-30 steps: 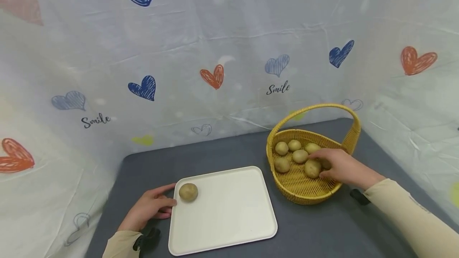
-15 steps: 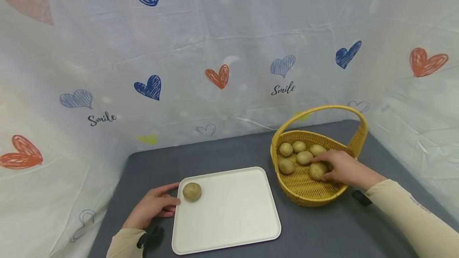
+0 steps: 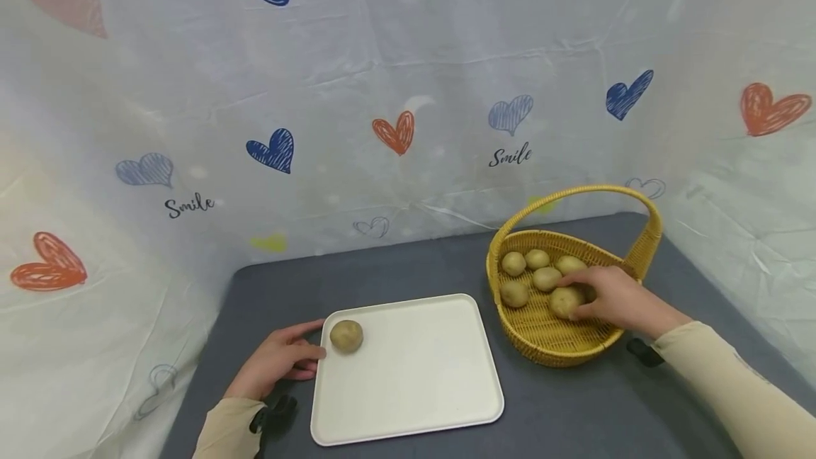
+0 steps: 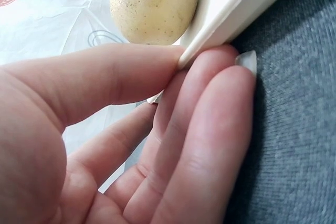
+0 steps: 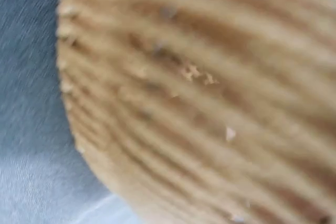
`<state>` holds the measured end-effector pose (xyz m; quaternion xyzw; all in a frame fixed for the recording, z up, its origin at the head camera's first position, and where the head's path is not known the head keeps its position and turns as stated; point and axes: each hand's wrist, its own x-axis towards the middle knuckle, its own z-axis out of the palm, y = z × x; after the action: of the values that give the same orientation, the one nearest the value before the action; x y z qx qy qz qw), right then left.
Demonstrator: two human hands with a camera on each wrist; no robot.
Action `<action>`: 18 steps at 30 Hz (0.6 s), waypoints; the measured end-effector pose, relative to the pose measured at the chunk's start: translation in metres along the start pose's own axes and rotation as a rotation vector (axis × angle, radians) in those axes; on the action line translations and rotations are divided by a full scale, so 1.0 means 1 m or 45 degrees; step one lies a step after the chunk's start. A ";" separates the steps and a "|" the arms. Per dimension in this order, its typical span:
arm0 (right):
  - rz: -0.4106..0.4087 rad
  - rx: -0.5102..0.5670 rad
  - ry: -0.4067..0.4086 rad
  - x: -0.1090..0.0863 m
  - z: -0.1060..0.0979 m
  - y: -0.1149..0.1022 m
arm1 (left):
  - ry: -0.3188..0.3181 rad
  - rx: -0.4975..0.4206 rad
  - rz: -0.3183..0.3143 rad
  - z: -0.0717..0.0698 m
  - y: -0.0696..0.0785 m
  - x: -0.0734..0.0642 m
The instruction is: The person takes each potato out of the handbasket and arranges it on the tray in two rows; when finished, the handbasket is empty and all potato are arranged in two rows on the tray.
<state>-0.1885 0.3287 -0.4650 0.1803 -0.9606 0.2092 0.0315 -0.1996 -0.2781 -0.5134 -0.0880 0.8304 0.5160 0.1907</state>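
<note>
At the left edge of the white rectangular tray [image 3: 408, 374], my left hand [image 3: 277, 360] pinches the rim, thumb on top and fingers curled against the outside and underside in the left wrist view. One potato [image 3: 346, 336] lies in the tray's far left corner, close to that hand. Inside the yellow wicker basket [image 3: 542, 356], my right hand [image 3: 615, 296] grips a potato [image 3: 564, 302] between thumb and fingers. Several other potatoes [image 3: 546, 278] lie around it. The right wrist view shows only the blurred basket wall [image 5: 199, 98], so the fingertips are hidden there.
The basket's tall arched handle [image 3: 574, 193] rises behind the right hand. Basket and tray stand apart on a dark grey tabletop [image 3: 382, 268]. A white curtain [image 3: 433, 76] printed with hearts hangs behind and at both sides.
The head view has turned slightly left, so everything sits a bit further right. Both hands keep the same places, the left at the tray rim and the right around the potato.
</note>
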 end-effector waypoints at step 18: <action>-0.005 0.082 0.202 -0.006 -0.005 -0.091 | 0.005 -0.008 0.007 -0.001 0.005 -0.004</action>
<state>-0.1499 0.2555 -0.4254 0.1661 -0.9474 0.2537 0.1022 -0.1976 -0.2766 -0.5072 -0.0874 0.8293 0.5190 0.1876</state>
